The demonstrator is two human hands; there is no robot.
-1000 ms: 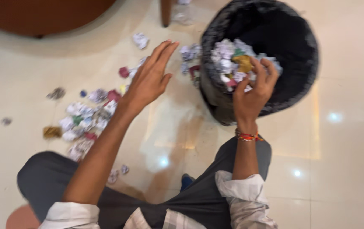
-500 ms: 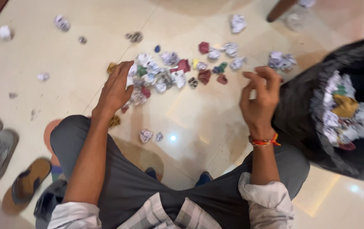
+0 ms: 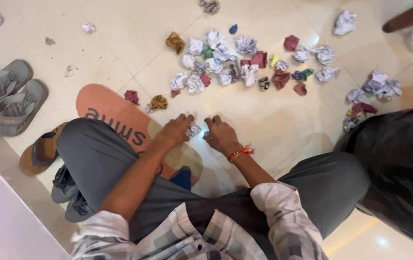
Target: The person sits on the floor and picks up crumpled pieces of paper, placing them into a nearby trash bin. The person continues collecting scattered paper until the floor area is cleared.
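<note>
Both hands have dropped to the cream tiled floor point(image 3: 274, 125): left hand point(image 3: 177, 129) and right hand point(image 3: 221, 136), fingers curled, pinch small white crumpled paper balls point(image 3: 194, 130) between them, beside the orange doormat point(image 3: 115, 113); whether either grips is unclear.

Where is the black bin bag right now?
In the head view the black bin bag sits at the right edge of the picture, on the floor beside the person's right knee, with a few crumpled paper balls lying just past its upper left rim.
</note>
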